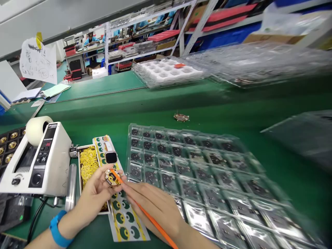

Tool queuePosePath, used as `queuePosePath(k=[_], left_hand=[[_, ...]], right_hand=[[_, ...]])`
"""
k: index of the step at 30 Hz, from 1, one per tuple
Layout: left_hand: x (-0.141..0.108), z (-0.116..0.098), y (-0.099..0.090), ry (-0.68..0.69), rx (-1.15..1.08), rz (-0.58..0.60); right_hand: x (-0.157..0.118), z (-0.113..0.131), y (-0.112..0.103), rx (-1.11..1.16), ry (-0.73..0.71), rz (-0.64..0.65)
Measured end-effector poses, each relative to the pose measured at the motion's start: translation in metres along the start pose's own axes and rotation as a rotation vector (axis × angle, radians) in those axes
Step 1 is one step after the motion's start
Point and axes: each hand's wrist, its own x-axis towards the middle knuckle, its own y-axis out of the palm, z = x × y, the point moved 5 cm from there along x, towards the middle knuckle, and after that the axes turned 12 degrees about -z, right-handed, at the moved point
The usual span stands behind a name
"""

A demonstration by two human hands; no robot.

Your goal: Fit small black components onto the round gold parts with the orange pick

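Between the thumb and fingers of my left hand is a small round gold-coloured part with dark pieces on its face. My right hand is closed round a long thin orange stick. The stick's tip lies over the face of the round part, and the right fingertips are close against its edge. Under both hands is a sheet of green and yellow stickers. A smartwatch-like device with a dark screen lies on that sheet, just beyond the left fingers.
A white tape dispenser stands left, beside a box of yellow bits. To the right spreads a clear compartment tray of dark parts. Another metal part lies behind it. Stacked plastic trays line the raised ledge.
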Motion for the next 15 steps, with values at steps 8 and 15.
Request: queuePosePath(k=[8,15], left_hand=[[0.004,0.005,-0.012,-0.014,0.164,-0.116],[0.006,0.002,-0.014,-0.059,0.146,-0.196]], right_hand=[[-0.004,0.006,0.005,-0.1,-0.123,0.155],[0.002,0.012,0.007,-0.162,-0.26,0.256]])
